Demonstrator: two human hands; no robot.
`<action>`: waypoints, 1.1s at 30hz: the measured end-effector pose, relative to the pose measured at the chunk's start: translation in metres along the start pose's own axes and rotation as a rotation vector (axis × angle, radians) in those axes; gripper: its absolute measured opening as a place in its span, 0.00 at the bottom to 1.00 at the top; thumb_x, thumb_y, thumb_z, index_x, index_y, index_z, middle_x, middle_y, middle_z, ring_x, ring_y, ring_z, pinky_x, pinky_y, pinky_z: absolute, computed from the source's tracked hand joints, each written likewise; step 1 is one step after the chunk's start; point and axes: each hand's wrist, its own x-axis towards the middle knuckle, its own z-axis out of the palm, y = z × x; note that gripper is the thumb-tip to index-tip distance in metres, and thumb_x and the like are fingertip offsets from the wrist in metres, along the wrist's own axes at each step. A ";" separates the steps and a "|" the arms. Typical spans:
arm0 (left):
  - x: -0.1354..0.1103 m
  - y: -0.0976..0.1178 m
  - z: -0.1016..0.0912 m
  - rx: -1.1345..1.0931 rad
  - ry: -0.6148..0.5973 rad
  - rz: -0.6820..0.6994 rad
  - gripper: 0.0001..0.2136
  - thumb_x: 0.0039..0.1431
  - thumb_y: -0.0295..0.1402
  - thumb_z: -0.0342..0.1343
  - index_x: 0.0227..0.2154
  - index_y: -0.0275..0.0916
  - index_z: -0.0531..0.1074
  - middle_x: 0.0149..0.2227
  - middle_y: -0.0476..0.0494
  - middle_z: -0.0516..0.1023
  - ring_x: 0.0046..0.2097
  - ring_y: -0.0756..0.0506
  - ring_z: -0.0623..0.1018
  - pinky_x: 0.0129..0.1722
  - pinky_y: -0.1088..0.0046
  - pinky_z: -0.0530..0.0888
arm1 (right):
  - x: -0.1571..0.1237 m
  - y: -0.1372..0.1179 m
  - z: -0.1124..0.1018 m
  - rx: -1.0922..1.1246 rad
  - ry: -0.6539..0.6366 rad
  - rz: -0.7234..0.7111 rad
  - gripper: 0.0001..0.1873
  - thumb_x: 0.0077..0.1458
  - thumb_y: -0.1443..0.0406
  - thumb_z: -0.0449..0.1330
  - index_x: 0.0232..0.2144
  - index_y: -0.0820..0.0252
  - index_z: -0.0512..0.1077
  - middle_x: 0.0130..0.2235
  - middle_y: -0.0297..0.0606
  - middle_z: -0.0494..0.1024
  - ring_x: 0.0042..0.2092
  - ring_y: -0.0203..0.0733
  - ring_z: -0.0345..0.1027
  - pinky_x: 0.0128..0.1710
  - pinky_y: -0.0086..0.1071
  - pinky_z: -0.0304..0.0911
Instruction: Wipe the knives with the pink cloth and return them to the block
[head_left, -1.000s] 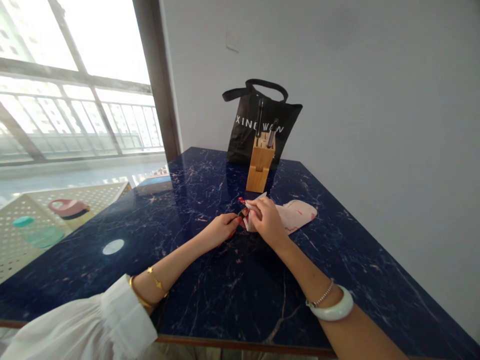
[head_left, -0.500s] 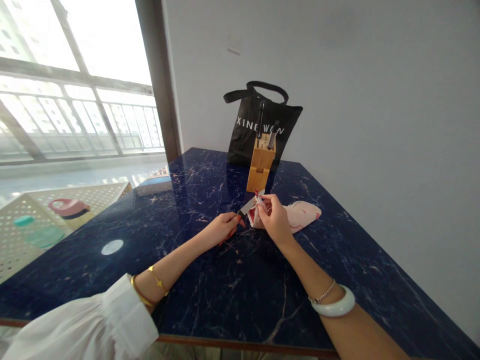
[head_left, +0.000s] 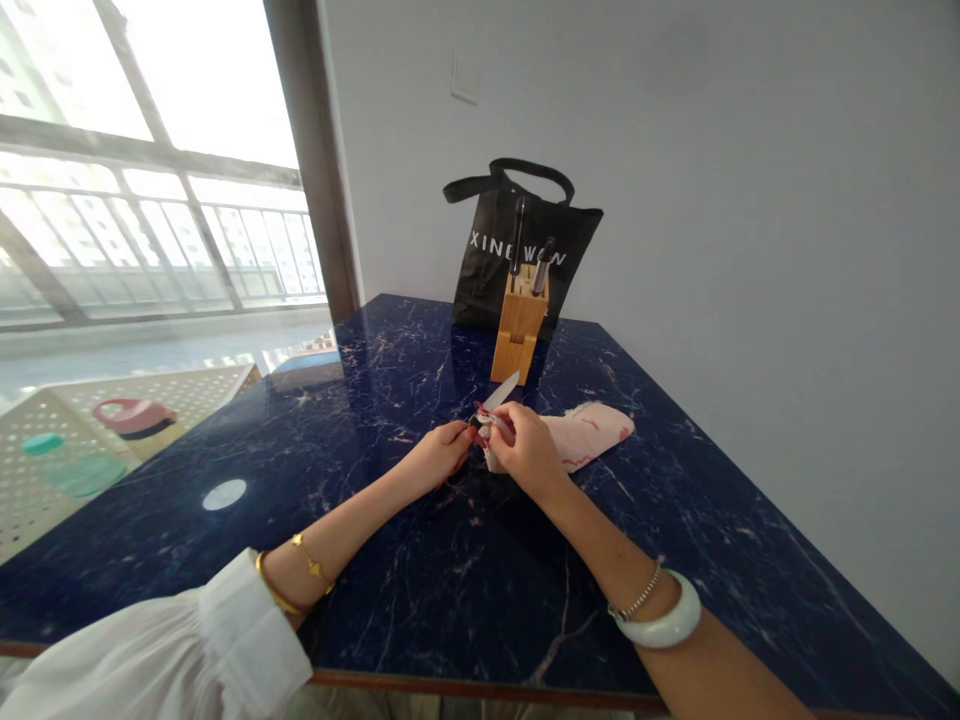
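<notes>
A knife (head_left: 502, 389) with a bright blade points away from me toward the wooden knife block. Its dark handle is in my left hand (head_left: 442, 452), fingers wrapped around it. My right hand (head_left: 529, 445) pinches a bunched part of a pinkish-white cloth (head_left: 592, 432) against the blade near the handle. The rest of the cloth trails to the right, lying on the table. Beyond the hands stands the knife block (head_left: 517, 335), with a couple of dark-handled tools upright in its slots.
A black tote bag (head_left: 487, 270) stands behind the block near the wall. The dark blue marbled table (head_left: 420, 600) carries a white round spot (head_left: 225, 494) at left. Beyond its left edge, a perforated cream basket (head_left: 217, 388) holds bottles.
My right hand has slid along the blade toward the handle with the cloth, baring more of the blade's tip. The cloth has shifted slightly left. My left hand keeps its hold.
</notes>
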 end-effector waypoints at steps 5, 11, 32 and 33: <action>-0.002 0.005 0.001 0.025 -0.004 0.048 0.15 0.55 0.44 0.40 0.29 0.37 0.64 0.15 0.57 0.57 0.14 0.56 0.56 0.13 0.80 0.54 | -0.001 -0.002 0.001 0.037 0.006 -0.062 0.06 0.50 0.71 0.50 0.32 0.59 0.63 0.34 0.38 0.69 0.38 0.41 0.62 0.39 0.33 0.58; -0.003 0.008 0.000 0.047 0.049 0.084 0.14 0.56 0.42 0.40 0.27 0.37 0.63 0.15 0.57 0.58 0.15 0.55 0.57 0.15 0.80 0.54 | -0.001 -0.001 0.001 0.043 0.005 -0.062 0.05 0.50 0.70 0.51 0.32 0.59 0.63 0.34 0.38 0.69 0.39 0.41 0.61 0.39 0.34 0.59; -0.005 0.007 0.000 0.107 0.088 0.162 0.18 0.57 0.42 0.40 0.34 0.38 0.71 0.15 0.54 0.59 0.18 0.54 0.60 0.17 0.80 0.57 | 0.013 0.054 -0.018 0.041 0.366 0.190 0.06 0.52 0.62 0.50 0.31 0.59 0.63 0.29 0.36 0.70 0.31 0.39 0.63 0.32 0.32 0.58; -0.005 0.007 0.000 0.096 0.118 0.158 0.18 0.57 0.43 0.40 0.35 0.38 0.71 0.16 0.54 0.60 0.18 0.54 0.61 0.17 0.80 0.57 | 0.013 0.053 -0.018 0.049 0.385 0.190 0.06 0.53 0.62 0.50 0.31 0.59 0.63 0.30 0.36 0.70 0.31 0.39 0.63 0.32 0.32 0.58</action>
